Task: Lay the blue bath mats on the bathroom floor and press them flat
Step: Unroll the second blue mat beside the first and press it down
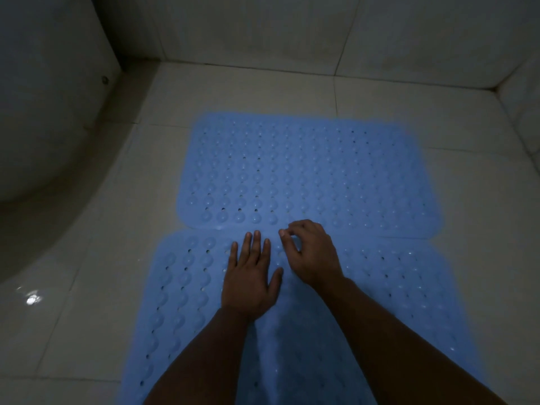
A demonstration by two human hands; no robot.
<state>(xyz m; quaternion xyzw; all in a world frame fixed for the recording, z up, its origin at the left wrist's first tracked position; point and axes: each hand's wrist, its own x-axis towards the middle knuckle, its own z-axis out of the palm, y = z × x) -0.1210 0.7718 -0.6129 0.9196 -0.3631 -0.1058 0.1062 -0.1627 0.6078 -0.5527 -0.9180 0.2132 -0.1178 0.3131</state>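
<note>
On the dim tiled floor [96, 258], the far mat [306, 173] and near mat [187, 287] meet. The left hand [251, 279] presses flat, fingers straight; the right hand [311, 252], fingers curled, seemingly pinches the seam. Pressing is underway; next, smoothing outward.

Left hand [250, 283] flat on near mat [187, 287]

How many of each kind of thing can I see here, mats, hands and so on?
Blue bath mats: 2, far mat and near mat, lying edge to edge on the tiled floor
Hands: 2, left hand flat on the near mat, right hand with fingers curled at the seam
White curved fixture: 1
Total: 5
</note>
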